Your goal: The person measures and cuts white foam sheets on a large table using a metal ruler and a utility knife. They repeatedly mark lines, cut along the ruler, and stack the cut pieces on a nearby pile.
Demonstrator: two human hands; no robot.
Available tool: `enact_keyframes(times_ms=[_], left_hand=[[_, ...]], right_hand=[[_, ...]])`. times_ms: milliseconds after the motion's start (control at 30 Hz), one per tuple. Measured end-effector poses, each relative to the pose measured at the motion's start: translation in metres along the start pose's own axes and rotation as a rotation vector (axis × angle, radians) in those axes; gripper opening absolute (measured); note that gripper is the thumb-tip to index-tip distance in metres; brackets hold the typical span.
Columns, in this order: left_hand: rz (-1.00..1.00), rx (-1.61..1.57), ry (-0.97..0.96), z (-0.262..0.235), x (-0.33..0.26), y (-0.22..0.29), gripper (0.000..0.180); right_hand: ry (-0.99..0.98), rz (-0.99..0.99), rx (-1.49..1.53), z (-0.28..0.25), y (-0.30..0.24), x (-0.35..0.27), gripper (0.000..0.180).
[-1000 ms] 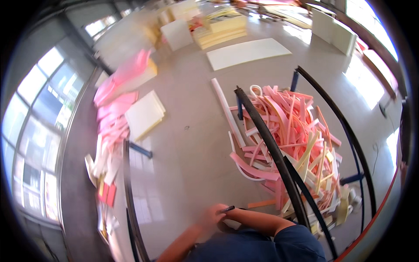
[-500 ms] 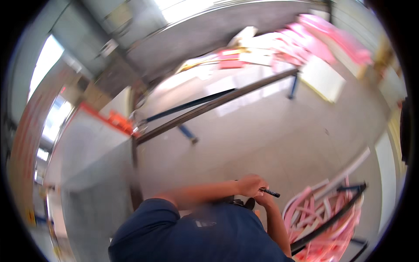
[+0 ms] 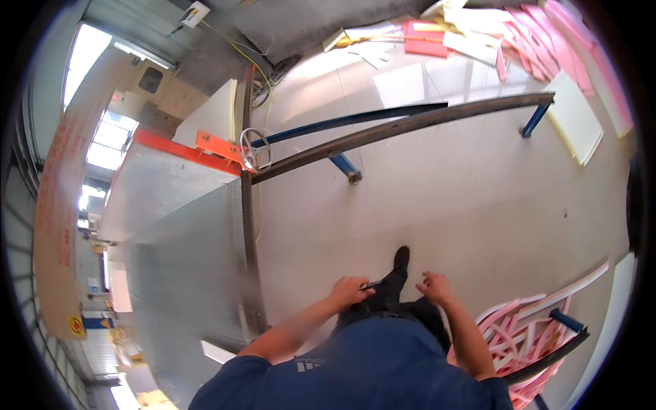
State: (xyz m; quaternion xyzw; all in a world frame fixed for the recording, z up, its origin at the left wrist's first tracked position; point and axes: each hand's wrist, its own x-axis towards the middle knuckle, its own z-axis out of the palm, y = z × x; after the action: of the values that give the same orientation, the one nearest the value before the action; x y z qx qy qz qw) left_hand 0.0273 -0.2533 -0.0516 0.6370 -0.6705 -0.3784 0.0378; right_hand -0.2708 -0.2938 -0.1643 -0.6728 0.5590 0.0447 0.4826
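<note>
My left hand point(image 3: 350, 292) is closed around a slim black stick-like thing point(image 3: 371, 284), whose end pokes out past the fingers toward the right. Its exact kind is too small to tell. To the right, my right hand point(image 3: 434, 285) hangs in the air with nothing visible in it, its fingers loosely bent and apart. Below and between the hands show my dark trousers and one black shoe point(image 3: 402, 257) on the tiled floor. Neither hand touches the metal table point(image 3: 184, 273) at the left.
A dark metal rail point(image 3: 410, 126) on blue legs runs from an orange bracket with a handwheel point(image 3: 255, 150). Pink and white foam strips point(image 3: 519, 335) fill a framed holder at the lower right. More foam pieces point(image 3: 471, 37) lie along the back wall; a white panel point(image 3: 577, 119) rests near the rail's end.
My hands, together before, have moved apart; the black stick-like thing is in the left one. The view has turned, and a shoe has come into sight on the floor.
</note>
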Motion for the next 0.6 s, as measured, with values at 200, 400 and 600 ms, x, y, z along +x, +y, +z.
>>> enact_keyframes(times_ms=[200, 400, 600], left_hand=[[-0.062, -0.059, 0.049, -0.058, 0.053, 0.014, 0.031], [-0.207, -0.039, -0.017, -0.07, 0.085, 0.019, 0.032], [-0.475, -0.106, -0.277, 0.02, 0.092, -0.008, 0.032]], right_hand=[[0.001, 0.006, 0.052, -0.031, -0.042, 0.03, 0.048], [0.179, 0.233, 0.243, 0.005, 0.075, 0.058, 0.041], [0.304, 0.787, 0.682, 0.106, 0.284, 0.008, 0.026]])
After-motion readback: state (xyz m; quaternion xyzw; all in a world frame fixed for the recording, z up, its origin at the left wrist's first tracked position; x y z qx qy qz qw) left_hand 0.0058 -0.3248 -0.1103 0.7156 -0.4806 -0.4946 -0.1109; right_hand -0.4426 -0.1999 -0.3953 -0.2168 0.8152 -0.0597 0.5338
